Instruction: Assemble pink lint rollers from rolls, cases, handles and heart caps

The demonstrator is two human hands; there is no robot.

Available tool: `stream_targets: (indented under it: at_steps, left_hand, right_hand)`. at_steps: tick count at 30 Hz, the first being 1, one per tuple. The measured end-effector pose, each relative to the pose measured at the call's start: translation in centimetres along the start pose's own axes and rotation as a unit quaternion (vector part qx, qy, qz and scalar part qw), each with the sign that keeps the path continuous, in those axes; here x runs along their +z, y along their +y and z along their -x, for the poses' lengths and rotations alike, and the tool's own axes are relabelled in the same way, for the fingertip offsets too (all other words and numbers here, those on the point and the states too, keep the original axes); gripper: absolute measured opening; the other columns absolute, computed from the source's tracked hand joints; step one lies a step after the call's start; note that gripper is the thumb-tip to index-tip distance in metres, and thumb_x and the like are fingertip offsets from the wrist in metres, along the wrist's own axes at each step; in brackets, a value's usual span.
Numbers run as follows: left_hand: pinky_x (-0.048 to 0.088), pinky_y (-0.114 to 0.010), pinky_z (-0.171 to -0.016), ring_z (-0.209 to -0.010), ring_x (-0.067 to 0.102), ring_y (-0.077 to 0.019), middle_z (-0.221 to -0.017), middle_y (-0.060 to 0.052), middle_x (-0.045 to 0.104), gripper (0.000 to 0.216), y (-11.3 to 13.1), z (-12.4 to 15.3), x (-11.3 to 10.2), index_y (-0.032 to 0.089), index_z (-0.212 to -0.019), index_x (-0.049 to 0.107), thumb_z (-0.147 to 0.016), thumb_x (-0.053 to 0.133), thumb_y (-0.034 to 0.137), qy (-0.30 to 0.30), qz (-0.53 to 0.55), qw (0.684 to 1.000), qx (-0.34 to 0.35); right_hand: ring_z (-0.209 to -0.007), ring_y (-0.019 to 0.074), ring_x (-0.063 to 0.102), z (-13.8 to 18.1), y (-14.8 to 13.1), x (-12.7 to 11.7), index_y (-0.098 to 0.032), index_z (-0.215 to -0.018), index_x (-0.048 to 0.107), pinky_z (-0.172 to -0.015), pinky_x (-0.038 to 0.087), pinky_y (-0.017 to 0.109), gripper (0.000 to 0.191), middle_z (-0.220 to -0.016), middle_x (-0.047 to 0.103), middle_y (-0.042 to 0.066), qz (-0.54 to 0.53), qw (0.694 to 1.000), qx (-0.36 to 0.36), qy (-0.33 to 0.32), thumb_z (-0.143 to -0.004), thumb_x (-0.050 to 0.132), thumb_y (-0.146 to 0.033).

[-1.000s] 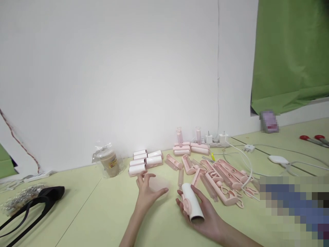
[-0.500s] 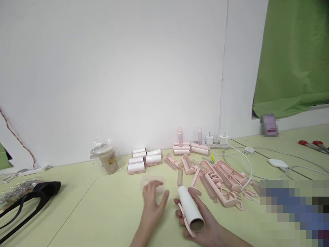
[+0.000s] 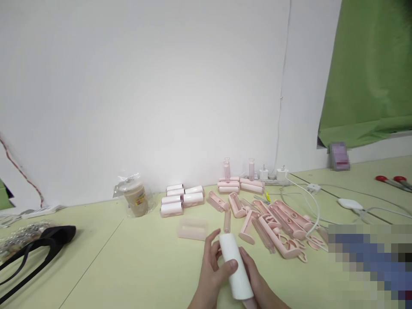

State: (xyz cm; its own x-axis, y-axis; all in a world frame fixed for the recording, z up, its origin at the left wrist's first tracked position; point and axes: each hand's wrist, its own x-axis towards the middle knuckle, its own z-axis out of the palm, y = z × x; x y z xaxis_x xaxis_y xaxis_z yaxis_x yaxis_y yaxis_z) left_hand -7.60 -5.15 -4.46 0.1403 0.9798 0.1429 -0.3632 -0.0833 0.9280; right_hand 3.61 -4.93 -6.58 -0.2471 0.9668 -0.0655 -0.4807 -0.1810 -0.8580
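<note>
Both my hands hold a white lint roller roll (image 3: 234,268) low in the middle of the view, just above the pale green table (image 3: 128,266). My left hand (image 3: 210,270) wraps its fingers round the roll's left side, thumb on top. My right hand (image 3: 257,283) cups the roll from below and the right; a bit of pink handle shows at its lower end. A clear pinkish cover (image 3: 193,229) lies on the table just beyond my left hand.
Several pink roller handles and covers (image 3: 277,225) lie scattered to the right. White rolls (image 3: 182,199) are stacked near the wall beside a bagged drink cup (image 3: 135,197). A black strap (image 3: 35,249) lies at the left. White cables and chargers (image 3: 309,189) run along the back right.
My left hand let go of the clear cover, which now lies on the table, and moved right onto the white roll. The roll shifted slightly towards the middle.
</note>
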Motion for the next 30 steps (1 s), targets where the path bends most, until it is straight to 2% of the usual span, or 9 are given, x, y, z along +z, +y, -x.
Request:
stream_targets:
  at_steps: [3,5,8,12,15,20,24,27,30]
  left_hand:
    - [0.042,-0.033,-0.080,-0.097,0.052,-0.0231,-0.112,-0.007,0.050,0.085,0.2,0.0,0.3,0.032,-0.126,0.026,-0.056,0.072,0.039,0.058,0.021,0.997,0.035]
    - [0.041,-0.031,-0.083,-0.099,0.052,-0.0219,-0.120,-0.007,0.045,0.083,0.0,0.0,0.3,0.033,-0.127,0.026,-0.058,0.072,0.037,0.072,0.004,0.997,0.042]
    - [0.036,-0.032,-0.090,-0.101,0.051,-0.0209,-0.120,-0.008,0.045,0.076,-0.8,0.3,0.1,0.029,-0.127,0.028,-0.062,0.069,0.035,0.036,-0.055,0.997,0.040]
    - [0.027,-0.034,-0.099,-0.117,0.038,-0.0216,-0.131,-0.009,0.036,0.067,-2.1,0.9,-0.5,0.025,-0.129,0.025,-0.073,0.060,0.029,-0.039,-0.129,0.990,0.029]
    - [0.023,-0.035,-0.102,-0.123,0.031,-0.0229,-0.137,-0.009,0.027,0.063,-2.5,1.1,-0.7,0.023,-0.129,0.027,-0.075,0.058,0.024,-0.069,-0.167,0.982,0.054]
    - [0.024,-0.036,-0.103,-0.122,0.032,-0.0227,-0.136,-0.010,0.029,0.059,-2.6,1.5,-0.6,0.022,-0.131,0.025,-0.078,0.053,0.020,-0.108,-0.207,0.969,0.082]
    - [0.024,-0.036,-0.103,-0.122,0.032,-0.0205,-0.135,-0.009,0.031,0.054,-2.2,1.8,-0.6,0.024,-0.131,0.023,-0.082,0.047,0.021,-0.130,-0.264,0.952,0.089]
    - [0.023,-0.037,-0.103,-0.123,0.032,-0.0198,-0.135,-0.011,0.030,0.053,-1.9,1.8,-0.7,0.023,-0.131,0.020,-0.084,0.043,0.022,-0.147,-0.297,0.939,0.098]
    - [0.021,-0.039,-0.104,-0.125,0.027,-0.0205,-0.133,-0.012,0.031,0.049,-1.7,1.7,-0.8,0.021,-0.130,0.025,-0.084,0.042,0.021,-0.166,-0.324,0.922,0.129]
  right_hand:
    - [-0.067,0.0172,0.051,-0.7,-0.2,-0.9,-0.025,-0.095,0.055,-0.061,0.041,0.027,0.048,-0.071,0.056,-0.002,0.082,0.990,-0.074,0.086,-0.066,0.053,-0.062]
    - [-0.054,0.0124,0.045,-1.1,-1.4,-1.4,-0.025,-0.097,0.051,-0.049,0.035,0.022,0.045,-0.064,0.049,-0.005,0.135,0.976,-0.124,0.120,-0.067,0.057,-0.058]
    - [-0.040,0.0060,0.029,-1.4,-3.9,-1.7,-0.021,-0.088,0.051,-0.038,0.020,0.019,0.042,-0.059,0.046,-0.006,0.184,0.967,-0.151,0.088,-0.065,0.061,-0.055]
    - [-0.037,0.0032,0.018,-1.0,-5.4,-1.5,-0.020,-0.083,0.052,-0.037,0.012,0.018,0.038,-0.051,0.039,-0.009,0.169,0.980,-0.097,0.030,-0.067,0.062,-0.052]
    - [-0.038,0.0036,0.020,-0.6,-5.3,-1.2,-0.020,-0.084,0.054,-0.037,0.013,0.018,0.035,-0.051,0.038,-0.009,0.166,0.983,-0.078,0.024,-0.068,0.062,-0.050]
    - [-0.052,0.0102,0.045,-0.2,-4.8,-1.1,-0.019,-0.076,0.055,-0.048,0.031,0.021,0.029,-0.057,0.049,-0.004,0.242,0.965,-0.103,-0.021,-0.069,0.062,-0.046]
    - [-0.047,0.0080,0.037,-0.2,-4.4,-1.5,-0.020,-0.083,0.054,-0.045,0.027,0.020,0.025,-0.054,0.039,-0.008,0.288,0.949,-0.126,0.004,-0.073,0.059,-0.043]
    - [-0.049,0.0067,0.037,-0.3,-4.2,-1.4,-0.020,-0.085,0.053,-0.046,0.028,0.020,0.027,-0.065,0.043,-0.006,0.273,0.954,-0.124,0.001,-0.073,0.059,-0.043]
    - [-0.048,0.0062,0.036,-0.3,-4.1,-1.0,-0.020,-0.082,0.052,-0.044,0.028,0.019,0.028,-0.064,0.040,-0.006,0.241,0.964,-0.116,0.007,-0.069,0.062,-0.043]
